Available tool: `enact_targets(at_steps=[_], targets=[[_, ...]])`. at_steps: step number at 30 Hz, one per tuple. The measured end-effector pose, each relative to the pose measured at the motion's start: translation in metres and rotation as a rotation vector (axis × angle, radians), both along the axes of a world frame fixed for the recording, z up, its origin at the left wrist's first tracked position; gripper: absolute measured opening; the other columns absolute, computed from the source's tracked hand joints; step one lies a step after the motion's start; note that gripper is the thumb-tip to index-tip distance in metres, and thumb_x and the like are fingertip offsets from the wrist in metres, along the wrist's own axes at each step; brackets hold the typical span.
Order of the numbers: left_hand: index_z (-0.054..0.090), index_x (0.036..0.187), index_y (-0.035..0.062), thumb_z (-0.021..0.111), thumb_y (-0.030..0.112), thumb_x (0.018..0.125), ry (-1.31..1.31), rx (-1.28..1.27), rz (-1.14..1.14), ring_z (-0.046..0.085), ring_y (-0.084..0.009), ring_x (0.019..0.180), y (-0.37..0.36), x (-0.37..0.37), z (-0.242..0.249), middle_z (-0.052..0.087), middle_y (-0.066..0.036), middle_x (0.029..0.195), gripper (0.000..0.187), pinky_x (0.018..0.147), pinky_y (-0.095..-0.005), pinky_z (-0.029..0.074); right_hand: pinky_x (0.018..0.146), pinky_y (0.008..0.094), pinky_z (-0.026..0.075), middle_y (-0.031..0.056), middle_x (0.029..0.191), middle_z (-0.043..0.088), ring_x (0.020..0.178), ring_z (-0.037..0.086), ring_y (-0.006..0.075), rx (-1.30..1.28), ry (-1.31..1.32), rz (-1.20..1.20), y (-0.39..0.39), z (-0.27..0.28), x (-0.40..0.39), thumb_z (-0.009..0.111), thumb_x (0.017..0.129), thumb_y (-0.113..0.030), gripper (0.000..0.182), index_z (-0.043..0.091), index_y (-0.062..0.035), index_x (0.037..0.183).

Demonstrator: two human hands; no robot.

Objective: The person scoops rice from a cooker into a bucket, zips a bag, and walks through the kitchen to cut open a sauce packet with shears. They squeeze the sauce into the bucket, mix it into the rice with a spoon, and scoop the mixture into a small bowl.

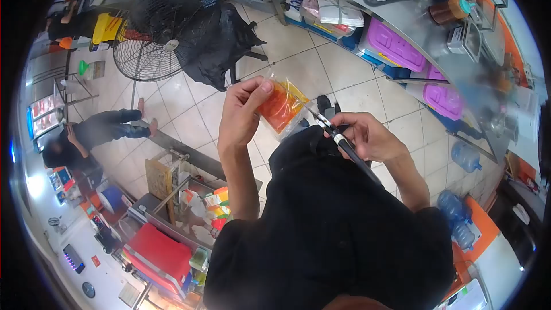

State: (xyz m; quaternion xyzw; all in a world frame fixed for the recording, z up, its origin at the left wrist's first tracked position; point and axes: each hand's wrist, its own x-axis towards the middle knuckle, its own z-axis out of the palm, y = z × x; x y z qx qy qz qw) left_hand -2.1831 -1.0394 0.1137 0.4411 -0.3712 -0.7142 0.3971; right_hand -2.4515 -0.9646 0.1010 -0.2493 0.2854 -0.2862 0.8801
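My left hand [244, 109] pinches a clear plastic packet [282, 110] of orange-red sauce between thumb and fingers, holding it up in front of my body. In my right hand [370, 138] is a long, slim black-and-silver tool [353, 152] with a narrow tip; its exact kind is hard to make out. The tip points at the packet's right edge and looks close to it or touching. The tool's rear end reaches down over my black shirt.
A black pedestal fan [149, 51] stands at upper left beside a dark-covered chair [224, 51]. Steel shelving [396, 17] with purple lids [396, 43] runs along the right. A bin of wrappers [215, 204] sits at lower left. Another person [94, 138] is farther left.
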Motion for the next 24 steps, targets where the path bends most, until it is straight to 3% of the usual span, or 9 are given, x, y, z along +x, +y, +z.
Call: enact_targets(at_steps=[3, 5, 8, 14, 20, 24], targets=[[0.068, 0.092, -0.0042, 0.064, 0.020, 0.094, 0.037, 0.015, 0.038, 0.058, -0.0070, 0.072, -0.001, 0.000, 0.002, 0.066, -0.003, 0.081, 0.024, 0.069, -0.0215, 0.045, 0.045, 0.0152, 0.037, 0.0051, 0.073, 0.064, 0.054, 0.056, 0.0037, 0.056, 0.120, 0.051, -0.005, 0.017, 0.001, 0.088, 0.060, -0.054, 0.092, 0.051, 0.0055, 0.120], [0.068, 0.092, -0.0041, 0.064, 0.019, 0.094, 0.035, 0.013, 0.015, 0.058, -0.0071, 0.072, -0.001, 0.002, 0.002, 0.066, -0.003, 0.081, 0.024, 0.069, -0.0214, 0.045, 0.041, 0.0154, 0.029, 0.0054, 0.071, 0.064, 0.049, 0.052, 0.0026, 0.015, 0.071, 0.014, -0.002, 0.011, 0.002, 0.087, 0.063, -0.053, 0.088, 0.051, 0.0045, 0.120], [0.068, 0.091, -0.0039, 0.063, 0.019, 0.094, 0.037, 0.025, -0.013, 0.059, -0.0075, 0.073, 0.001, 0.000, -0.002, 0.066, -0.003, 0.081, 0.023, 0.069, -0.0214, 0.045, 0.040, 0.0146, 0.027, 0.0054, 0.070, 0.064, 0.048, 0.050, 0.0025, 0.007, -0.078, -0.055, 0.007, -0.011, 0.007, 0.087, 0.066, -0.050, 0.086, 0.050, 0.0041, 0.122], [0.067, 0.091, -0.0039, 0.063, 0.018, 0.094, 0.056, 0.044, 0.008, 0.059, -0.0075, 0.073, -0.002, -0.002, -0.001, 0.066, -0.003, 0.081, 0.023, 0.069, -0.0214, 0.045, 0.042, 0.0153, 0.029, 0.0047, 0.066, 0.061, 0.047, 0.050, 0.0048, 0.065, 0.066, -0.009, -0.003, 0.018, 0.008, 0.086, 0.066, -0.053, 0.089, 0.049, 0.0072, 0.120], [0.067, 0.093, -0.0038, 0.061, 0.017, 0.095, 0.049, 0.011, 0.086, 0.057, -0.0075, 0.072, -0.004, 0.001, -0.004, 0.065, -0.003, 0.081, 0.022, 0.070, -0.0220, 0.044, 0.040, 0.0147, 0.026, 0.0059, 0.065, 0.060, 0.046, 0.048, 0.0033, -0.018, -0.131, -0.059, 0.008, -0.003, 0.004, 0.084, 0.071, -0.052, 0.085, 0.049, 0.0075, 0.120], [0.066, 0.093, -0.0040, 0.060, 0.017, 0.096, 0.051, -0.028, 0.110, 0.057, -0.0078, 0.072, -0.003, 0.002, -0.001, 0.065, -0.003, 0.082, 0.022, 0.072, -0.0222, 0.044, 0.040, 0.0150, 0.026, 0.0069, 0.065, 0.059, 0.045, 0.048, 0.0033, 0.007, -0.003, -0.005, 0.006, 0.015, 0.002, 0.082, 0.075, -0.048, 0.080, 0.048, 0.0076, 0.121]])
